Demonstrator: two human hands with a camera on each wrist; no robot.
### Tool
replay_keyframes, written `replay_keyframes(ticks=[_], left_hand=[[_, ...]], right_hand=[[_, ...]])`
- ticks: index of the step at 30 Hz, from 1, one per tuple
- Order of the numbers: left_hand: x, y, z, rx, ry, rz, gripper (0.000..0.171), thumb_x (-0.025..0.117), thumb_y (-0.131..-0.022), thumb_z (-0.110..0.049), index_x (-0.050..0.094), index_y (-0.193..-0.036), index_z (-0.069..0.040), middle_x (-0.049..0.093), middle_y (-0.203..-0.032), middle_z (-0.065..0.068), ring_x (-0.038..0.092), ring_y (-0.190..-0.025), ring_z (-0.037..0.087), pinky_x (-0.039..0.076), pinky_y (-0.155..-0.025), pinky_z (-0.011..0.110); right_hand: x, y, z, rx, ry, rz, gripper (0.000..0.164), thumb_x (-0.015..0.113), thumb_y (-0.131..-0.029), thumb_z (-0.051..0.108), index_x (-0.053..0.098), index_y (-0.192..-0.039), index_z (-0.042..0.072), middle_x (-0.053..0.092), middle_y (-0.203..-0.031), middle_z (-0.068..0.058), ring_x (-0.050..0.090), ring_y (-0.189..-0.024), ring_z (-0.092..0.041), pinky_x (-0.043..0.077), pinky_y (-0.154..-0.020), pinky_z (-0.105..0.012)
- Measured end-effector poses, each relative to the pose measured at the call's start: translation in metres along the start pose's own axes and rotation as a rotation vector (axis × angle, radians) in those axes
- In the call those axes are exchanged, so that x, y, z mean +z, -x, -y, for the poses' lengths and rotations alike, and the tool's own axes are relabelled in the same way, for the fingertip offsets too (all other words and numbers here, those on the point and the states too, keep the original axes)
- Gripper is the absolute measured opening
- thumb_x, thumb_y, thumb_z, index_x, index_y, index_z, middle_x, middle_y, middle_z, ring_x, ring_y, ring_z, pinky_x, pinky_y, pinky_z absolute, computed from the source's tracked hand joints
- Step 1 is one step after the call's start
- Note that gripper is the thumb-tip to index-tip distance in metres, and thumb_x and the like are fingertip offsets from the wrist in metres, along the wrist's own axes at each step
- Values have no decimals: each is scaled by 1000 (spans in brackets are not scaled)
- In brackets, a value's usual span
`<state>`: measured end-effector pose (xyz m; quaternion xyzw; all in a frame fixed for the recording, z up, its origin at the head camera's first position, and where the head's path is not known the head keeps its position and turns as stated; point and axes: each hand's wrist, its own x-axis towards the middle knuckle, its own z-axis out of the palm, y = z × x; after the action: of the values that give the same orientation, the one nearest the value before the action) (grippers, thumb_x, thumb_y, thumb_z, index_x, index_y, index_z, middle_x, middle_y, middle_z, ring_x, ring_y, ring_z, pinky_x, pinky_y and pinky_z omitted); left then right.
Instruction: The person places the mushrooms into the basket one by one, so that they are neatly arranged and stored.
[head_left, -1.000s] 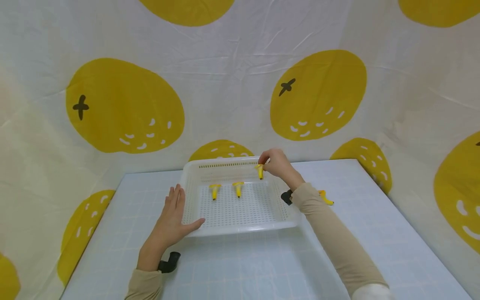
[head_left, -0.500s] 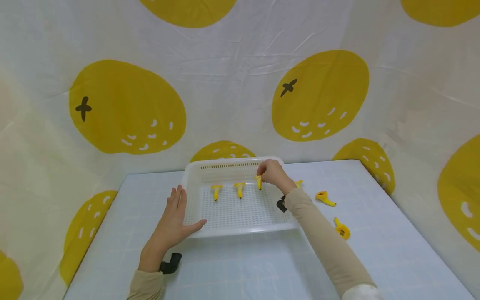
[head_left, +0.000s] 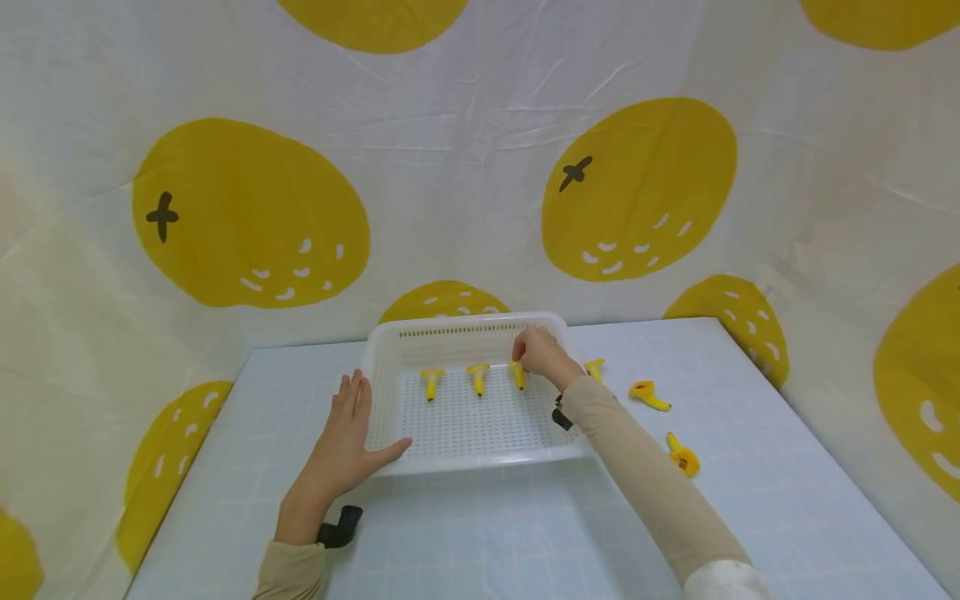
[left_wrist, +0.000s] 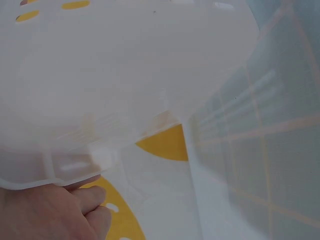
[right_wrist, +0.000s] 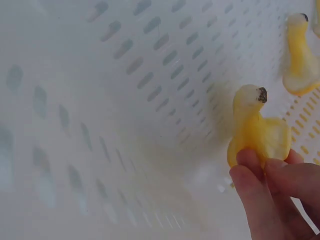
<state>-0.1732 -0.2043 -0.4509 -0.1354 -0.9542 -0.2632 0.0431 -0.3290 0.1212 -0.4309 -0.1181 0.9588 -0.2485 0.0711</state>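
Right hand (head_left: 542,350): thumb and fingertips pinching a yellow flared piece (right_wrist: 248,130) by its wide end, dark-tipped stem free. Piece is inside the white basket (head_left: 487,457), right of centre; contact with the perforated floor cannot be confirmed. Left hand (head_left: 341,437): fingers extended along the basket's left side, thumb at the near-left corner; judged to be steadying it, not clasping. Two like pieces, the left piece (head_left: 431,386) and the middle piece (head_left: 478,381), lie in the basket, roughly in line with the held one, stems toward the person. Three more sit on the bench (head_left: 480,542) to the right: one just beside the basket (head_left: 595,368), one farther right (head_left: 649,395), one nearer the person (head_left: 682,456). Risks, as judged: uneven release could roll the held piece on its rounded stem, skewing the row; a swing left could knock the middle piece. The right sleeve (head_left: 652,475) crosses the basket's right side, so a low withdrawal might snag the rim or sweep the piece just outside it. Left-hand pressure, if sideways, could slide the basket and disturb all three inside.
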Motion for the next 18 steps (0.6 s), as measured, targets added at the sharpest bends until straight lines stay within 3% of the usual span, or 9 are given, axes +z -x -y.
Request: replay_keyframes(ticks=[4,10,18], left_hand=[[1,-1,1,2,3,-4,120,71,-84,-59,1,-154,10,-6,-163,23,-8,-149,41,2,-120,56],[1,-1,2,-5,4,7,121,70,-84,-59,-1,-154,9,-9,-164,21,-11,-149,39,0,-120,55],[1,-2,2,-12,5,9,120,70,-84,-59,0,-154,9,-7,-164,22,-12,-150,37,1,-120,55]], right_hand=[[1,-1,-2,16,-9,9,19,63,-78,-14,73,-83,1,66,-84,-9,56,-77,-24,49,-64,-28],[6,-6,-7,25,71,38,16,66,-79,-11,71,-82,4,63,-85,-7,56,-79,-23,49,-69,-30],[9,-7,-7,90,51,87,12,65,-85,-6,67,-86,6,61,-88,-8,56,-81,-24,49,-66,-30]])
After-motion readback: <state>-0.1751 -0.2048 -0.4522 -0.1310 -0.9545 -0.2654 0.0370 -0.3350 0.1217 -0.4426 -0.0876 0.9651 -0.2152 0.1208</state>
